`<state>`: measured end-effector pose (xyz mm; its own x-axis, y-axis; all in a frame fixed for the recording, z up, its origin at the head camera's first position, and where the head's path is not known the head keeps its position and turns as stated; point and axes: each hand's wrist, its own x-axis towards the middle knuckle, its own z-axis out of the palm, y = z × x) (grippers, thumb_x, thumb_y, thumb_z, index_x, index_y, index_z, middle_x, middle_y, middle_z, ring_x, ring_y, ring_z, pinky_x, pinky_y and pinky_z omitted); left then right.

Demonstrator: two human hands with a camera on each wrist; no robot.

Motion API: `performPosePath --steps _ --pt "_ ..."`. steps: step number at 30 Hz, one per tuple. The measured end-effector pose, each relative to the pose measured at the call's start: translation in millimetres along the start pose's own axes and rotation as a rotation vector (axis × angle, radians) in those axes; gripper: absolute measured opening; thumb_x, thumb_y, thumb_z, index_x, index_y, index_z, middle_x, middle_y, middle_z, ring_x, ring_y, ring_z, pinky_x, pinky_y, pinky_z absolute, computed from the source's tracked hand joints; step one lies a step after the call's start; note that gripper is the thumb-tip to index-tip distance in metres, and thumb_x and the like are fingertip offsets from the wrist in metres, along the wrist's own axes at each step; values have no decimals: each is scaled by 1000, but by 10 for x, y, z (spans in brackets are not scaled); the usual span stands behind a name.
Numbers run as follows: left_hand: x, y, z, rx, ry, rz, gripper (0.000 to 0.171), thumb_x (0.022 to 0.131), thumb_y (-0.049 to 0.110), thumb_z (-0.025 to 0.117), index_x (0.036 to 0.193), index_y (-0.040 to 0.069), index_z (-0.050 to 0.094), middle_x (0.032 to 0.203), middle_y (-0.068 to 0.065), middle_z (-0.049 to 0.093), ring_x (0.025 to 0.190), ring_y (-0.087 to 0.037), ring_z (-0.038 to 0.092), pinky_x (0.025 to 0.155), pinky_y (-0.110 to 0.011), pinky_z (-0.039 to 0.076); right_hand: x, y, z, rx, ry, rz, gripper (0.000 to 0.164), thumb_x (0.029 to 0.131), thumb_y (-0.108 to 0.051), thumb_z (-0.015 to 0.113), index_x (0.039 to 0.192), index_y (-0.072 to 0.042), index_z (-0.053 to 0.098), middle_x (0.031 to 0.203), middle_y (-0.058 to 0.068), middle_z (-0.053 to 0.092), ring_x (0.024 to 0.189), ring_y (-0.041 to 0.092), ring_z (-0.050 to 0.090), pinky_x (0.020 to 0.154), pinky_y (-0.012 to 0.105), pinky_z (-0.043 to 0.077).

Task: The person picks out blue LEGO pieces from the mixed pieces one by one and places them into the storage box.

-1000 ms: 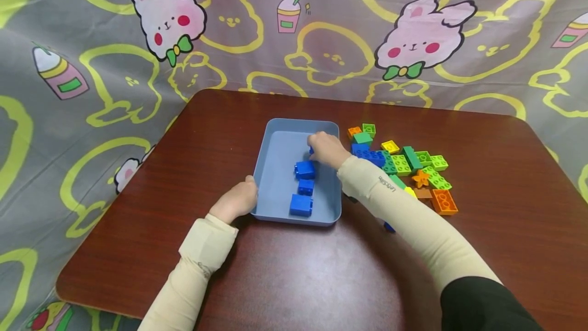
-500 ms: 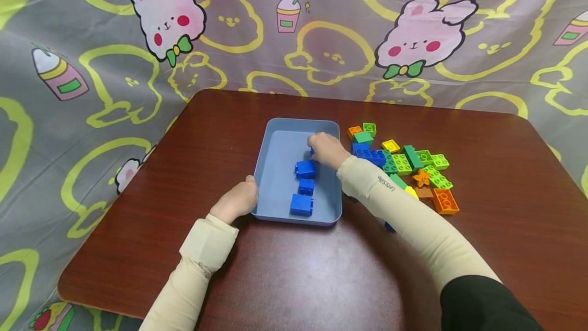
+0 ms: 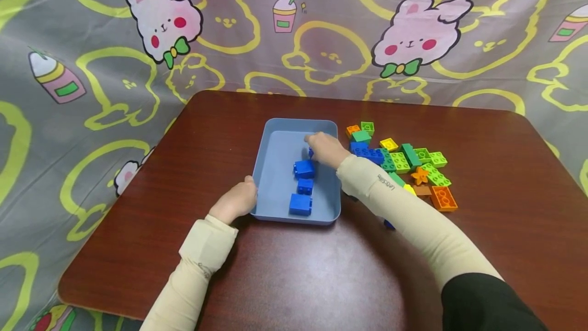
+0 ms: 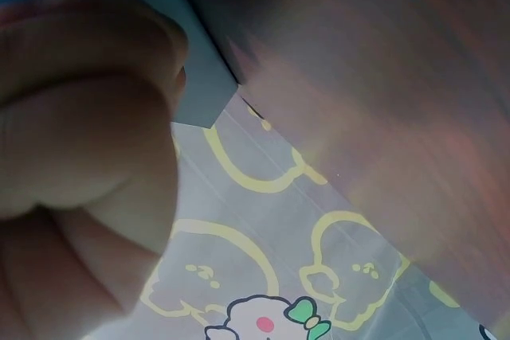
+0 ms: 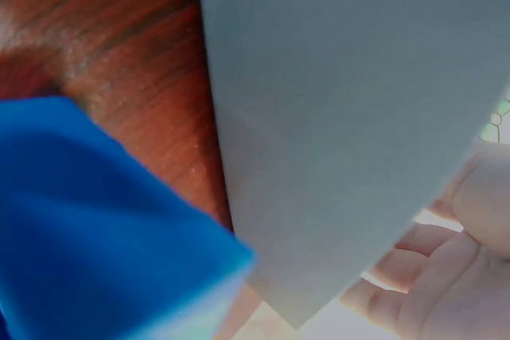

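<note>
The left hand [image 3: 234,201] gripped the near left edge of the tray [image 3: 271,162], its fingers curled at the wall with little gap. The right hand [image 3: 327,148] was inside the tray, toward the far right, fingers bent down and pinching a small blue brick [image 3: 311,152], mostly hidden by the hand. Three more blue bricks [image 3: 304,169] lay in a rough row on the tray floor, running from just beside that hand toward the near wall.

Dark lettering ran across the wrist of the cream right sleeve [image 3: 365,175]; it seemed to start with "Let's", the rest too small to read. The left sleeve [image 3: 209,244] bore a smaller dark mark, unreadable. On the backdrop [image 3: 257,9], printed pink cups [image 3: 284,14] carried green labels, alongside rabbit faces with green bows.

Right of the tray, a loose pile [image 3: 399,162] of green, blue, yellow and orange bricks spread over the brown table [image 3: 496,167], with an orange star [image 3: 420,175] among them.
</note>
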<state>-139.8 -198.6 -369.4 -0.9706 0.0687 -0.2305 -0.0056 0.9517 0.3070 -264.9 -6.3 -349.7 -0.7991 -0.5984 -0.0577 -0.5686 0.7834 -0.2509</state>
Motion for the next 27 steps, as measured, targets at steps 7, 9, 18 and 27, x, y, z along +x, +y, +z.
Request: performPosePath --steps 7,9,18,27 --pt "-5 13 2 -1 -9 3 29 94 8 35 108 -17 36 79 -23 57 75 -28 58 72 -41 46 -81 14 -64 23 -20 20 44 80 -3 65 122 -1 52 115 16 55 100 28 52 86 40 42" --pt "-1 16 6 2 -6 7 29 94 8 35 108 -17 36 79 -24 57 76 -29 58 72 -41 46 -112 20 -92 11 -16 18 45 80 -3 65 123 0 51 116 17 54 103 29 51 86 40 42" --pt "6 8 16 7 -3 18 29 94 7 35 108 -19 34 78 -25 57 76 -31 58 71 -42 46 -309 114 -235 -10 33 -1 42 78 -6 68 117 3 55 111 18 56 97 28 54 80 38 46" --pt "1 -8 8 9 6 36 29 93 6 35 107 -19 34 79 -26 57 77 -32 58 72 -42 46 -614 282 -344 12 129 -57 36 76 -8 71 108 3 60 98 17 61 81 26 58 72 36 48"
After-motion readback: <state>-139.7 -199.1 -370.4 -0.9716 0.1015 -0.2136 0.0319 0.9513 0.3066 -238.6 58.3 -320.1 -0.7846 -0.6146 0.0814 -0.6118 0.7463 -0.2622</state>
